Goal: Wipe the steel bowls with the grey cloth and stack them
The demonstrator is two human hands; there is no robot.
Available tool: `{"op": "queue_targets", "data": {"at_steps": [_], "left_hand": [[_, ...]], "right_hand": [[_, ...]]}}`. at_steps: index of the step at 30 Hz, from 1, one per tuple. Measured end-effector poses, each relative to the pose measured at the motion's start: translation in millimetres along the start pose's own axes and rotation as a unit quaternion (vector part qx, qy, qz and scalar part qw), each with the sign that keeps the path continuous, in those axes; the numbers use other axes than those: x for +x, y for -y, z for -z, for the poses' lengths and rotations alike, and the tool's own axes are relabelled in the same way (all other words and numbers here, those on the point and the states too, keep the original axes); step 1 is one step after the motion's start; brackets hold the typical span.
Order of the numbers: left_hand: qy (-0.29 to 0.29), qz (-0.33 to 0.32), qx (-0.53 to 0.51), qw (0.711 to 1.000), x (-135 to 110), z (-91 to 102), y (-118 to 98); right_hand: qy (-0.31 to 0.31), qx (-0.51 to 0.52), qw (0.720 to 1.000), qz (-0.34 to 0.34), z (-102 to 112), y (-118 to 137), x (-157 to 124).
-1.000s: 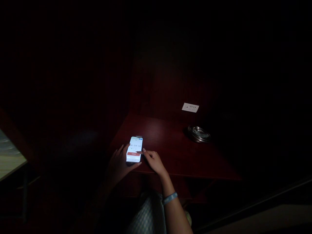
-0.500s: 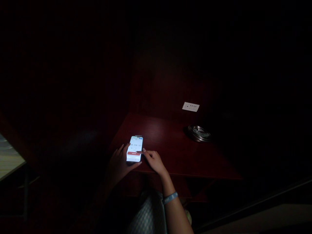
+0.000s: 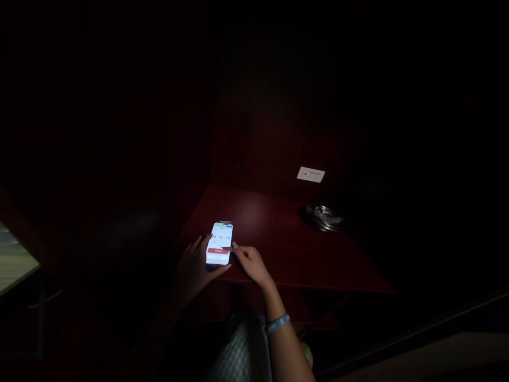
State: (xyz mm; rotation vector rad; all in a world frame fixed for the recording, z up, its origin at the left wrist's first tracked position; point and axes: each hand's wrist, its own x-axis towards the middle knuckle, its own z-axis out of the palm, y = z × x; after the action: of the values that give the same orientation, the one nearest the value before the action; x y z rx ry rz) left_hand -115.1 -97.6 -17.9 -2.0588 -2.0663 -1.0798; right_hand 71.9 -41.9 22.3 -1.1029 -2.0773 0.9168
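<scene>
The room is very dark. A lit phone [image 3: 219, 243] shows a timer and a red button. My left hand [image 3: 193, 269] cups the phone from below at the near left corner of a dark red wooden table [image 3: 286, 249]. My right hand [image 3: 249, 262] is curled beside the phone, with its forefinger tip touching the screen's right edge near the red button. A light blue band [image 3: 277, 323] circles my right wrist.
A round metal ashtray [image 3: 324, 217] sits at the table's far right. A white wall socket plate [image 3: 310, 174] is on the dark panel behind it. A pale surface edge [image 3: 14, 260] shows at far left. Checked fabric [image 3: 242, 350] lies below my hands.
Both hands and the phone stay where they were. The timer reading on the screen has ticked up by a second.
</scene>
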Motion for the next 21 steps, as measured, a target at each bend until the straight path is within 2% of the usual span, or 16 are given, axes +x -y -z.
{"op": "queue_targets", "data": {"at_steps": [21], "left_hand": [[-0.003,0.001,-0.004,1.0,0.8,2.9,-2.3]], "right_hand": [[-0.001,-0.009,1.0,0.006,0.4,0.4,-0.1]]}}
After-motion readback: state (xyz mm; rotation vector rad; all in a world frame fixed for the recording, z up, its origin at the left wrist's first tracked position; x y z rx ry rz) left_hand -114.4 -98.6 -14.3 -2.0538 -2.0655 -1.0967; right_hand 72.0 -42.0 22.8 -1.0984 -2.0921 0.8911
